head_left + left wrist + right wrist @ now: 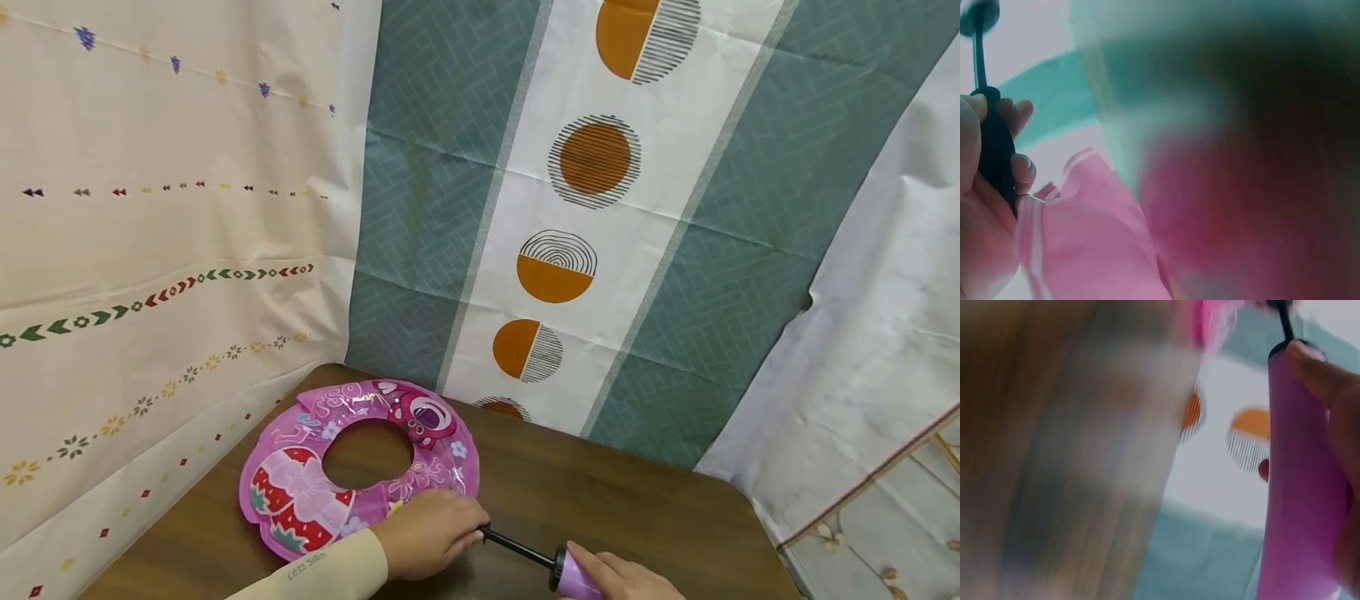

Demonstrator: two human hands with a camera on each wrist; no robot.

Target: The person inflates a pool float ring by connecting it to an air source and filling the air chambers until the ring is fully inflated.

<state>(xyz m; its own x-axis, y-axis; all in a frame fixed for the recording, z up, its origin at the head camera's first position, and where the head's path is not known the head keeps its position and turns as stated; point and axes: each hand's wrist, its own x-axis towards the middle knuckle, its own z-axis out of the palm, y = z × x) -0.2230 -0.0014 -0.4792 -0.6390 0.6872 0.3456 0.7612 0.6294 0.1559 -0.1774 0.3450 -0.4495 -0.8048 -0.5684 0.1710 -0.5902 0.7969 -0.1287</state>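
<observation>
A hand pump with a purple barrel (1300, 481) and a thin black rod (521, 547) spans the space between both hands. My left hand (435, 532) grips its black handle (995, 147), fingers curled around it in the left wrist view. My right hand (626, 577) holds the barrel near its black collar, the thumb lying along the side. Part of the rod is drawn out of the barrel. Just behind the left hand lies a pink inflatable swim ring (292, 496) printed with strawberries and a bear; the left hand and sleeve overlap its near edge.
The ring rests on a brown wooden table (600, 492). Patterned cloths hang around it: a cream one (165, 250) on the left, a green and white one (427, 217) behind, and a marbled white one (892, 333) at right.
</observation>
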